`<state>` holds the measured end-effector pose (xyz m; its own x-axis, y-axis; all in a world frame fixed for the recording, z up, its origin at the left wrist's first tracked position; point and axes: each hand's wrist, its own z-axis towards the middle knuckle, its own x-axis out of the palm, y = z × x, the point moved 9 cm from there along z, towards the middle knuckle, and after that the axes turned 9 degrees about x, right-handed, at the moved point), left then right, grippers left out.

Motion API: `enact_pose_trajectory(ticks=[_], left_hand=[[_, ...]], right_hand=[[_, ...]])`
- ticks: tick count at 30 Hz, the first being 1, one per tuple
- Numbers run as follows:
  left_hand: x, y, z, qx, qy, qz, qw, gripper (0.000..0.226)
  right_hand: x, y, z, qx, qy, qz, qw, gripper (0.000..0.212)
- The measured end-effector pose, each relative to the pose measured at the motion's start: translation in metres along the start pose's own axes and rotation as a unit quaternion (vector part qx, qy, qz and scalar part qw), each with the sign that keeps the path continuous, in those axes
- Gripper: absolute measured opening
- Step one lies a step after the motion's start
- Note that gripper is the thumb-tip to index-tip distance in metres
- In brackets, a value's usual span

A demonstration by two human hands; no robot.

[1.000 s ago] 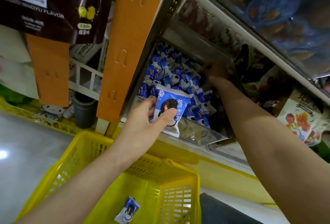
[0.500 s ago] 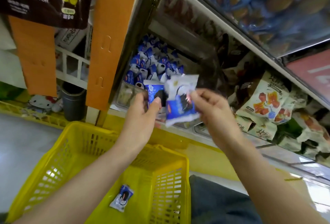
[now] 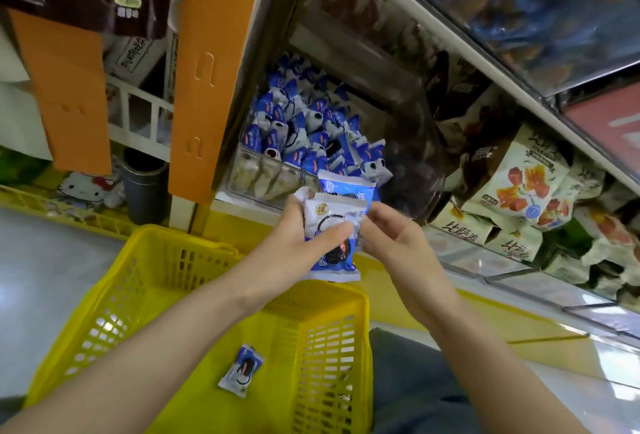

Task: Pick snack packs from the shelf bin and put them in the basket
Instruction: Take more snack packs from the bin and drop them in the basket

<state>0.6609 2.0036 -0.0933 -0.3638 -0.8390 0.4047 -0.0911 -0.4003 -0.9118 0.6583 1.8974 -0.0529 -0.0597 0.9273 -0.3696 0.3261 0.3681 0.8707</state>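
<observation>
Nearest: rigid yellow plastic lattice basket (image 3: pixel 114 298), rectangular. One flat blue-white snack pack (image 3: pixel 241 370) is seen on its floor.

Above the far rim, two glossy, crinkled foil packs (image 3: pixel 332 222) are stacked and clamped in the left hand (image 3: pixel 294 243), with the thumb pressed on the front face. The right hand (image 3: pixel 391 243) is held against the stack's right edge, fingers curled; a pinch cannot be confirmed. The hands are brought together.

Beyond: a clear hard-plastic shelf bin (image 3: pixel 263 177) is heaped with matching pillow-shaped packs (image 3: pixel 304 128). Right of it, white printed bags (image 3: pixel 519 184) are stacked.
</observation>
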Motion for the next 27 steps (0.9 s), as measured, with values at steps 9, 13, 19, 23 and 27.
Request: enact_pose_trajectory(ticks=[9,13,19,23,27], left_hand=[[-0.028,-0.015,0.018,0.013,-0.037,0.017,0.999,0.016],[-0.034,-0.024,0.022,0.041,-0.039,0.061,0.997,0.018],[-0.04,-0.027,0.023,0.074,-0.024,0.059,0.995,0.024],[-0.042,-0.03,0.024,0.087,-0.019,0.043,0.995,0.036],[-0.042,-0.032,0.023,0.094,-0.018,0.031,0.995,0.036]], right_hand=[[-0.061,0.051,0.065,-0.079,-0.185,0.028,0.979,0.009],[-0.079,0.068,0.129,-0.067,-0.297,-0.121,0.945,0.021],[-0.09,0.075,0.19,-0.019,-0.377,-0.291,0.879,0.034],[-0.087,0.07,0.218,0.029,-0.351,-0.346,0.87,0.032],[-0.083,0.057,0.235,0.06,-0.307,-0.365,0.877,0.029]])
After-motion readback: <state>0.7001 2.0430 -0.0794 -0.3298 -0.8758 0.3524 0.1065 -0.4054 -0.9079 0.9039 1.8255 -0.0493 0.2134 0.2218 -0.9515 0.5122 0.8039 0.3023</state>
